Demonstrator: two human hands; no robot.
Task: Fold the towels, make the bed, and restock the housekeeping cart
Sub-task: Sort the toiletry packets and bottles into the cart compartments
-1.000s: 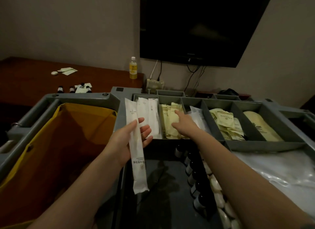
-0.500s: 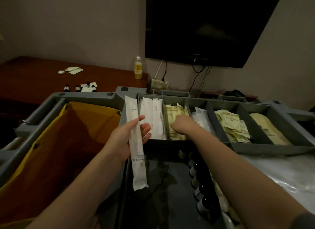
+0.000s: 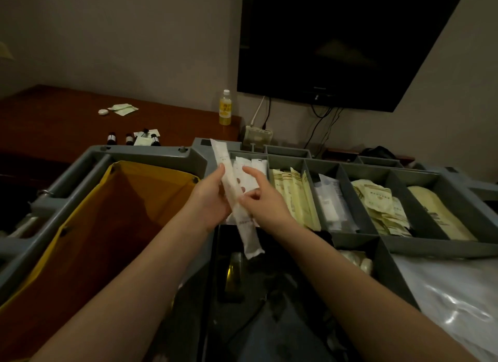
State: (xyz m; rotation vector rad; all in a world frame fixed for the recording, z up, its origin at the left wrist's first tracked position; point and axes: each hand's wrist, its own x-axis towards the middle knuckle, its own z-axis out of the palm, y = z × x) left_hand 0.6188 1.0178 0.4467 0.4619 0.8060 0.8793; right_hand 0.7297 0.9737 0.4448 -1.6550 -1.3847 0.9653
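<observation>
My left hand (image 3: 208,200) holds a long white sachet (image 3: 242,227) upright over the grey housekeeping cart (image 3: 151,156), its top end above the tray's leftmost compartment. My right hand (image 3: 265,204) pinches the same sachet at its middle, with the index finger raised. Behind the hands, more white sachets (image 3: 257,163) stand in that left compartment. Pale yellow packets (image 3: 292,183) fill the compartment to its right.
A yellow laundry bag (image 3: 80,227) hangs open at the cart's left. Further tray compartments hold white packets (image 3: 330,200), yellow sachets (image 3: 382,208) and a yellow pouch (image 3: 439,213). A wooden desk (image 3: 54,124) carries small bottles (image 3: 129,138) and a yellow drink bottle (image 3: 225,107). A TV (image 3: 336,43) hangs on the wall.
My right hand left the yellow packets and moved left to pinch the white sachet. My left hand has tilted the sachet and raised it slightly.
</observation>
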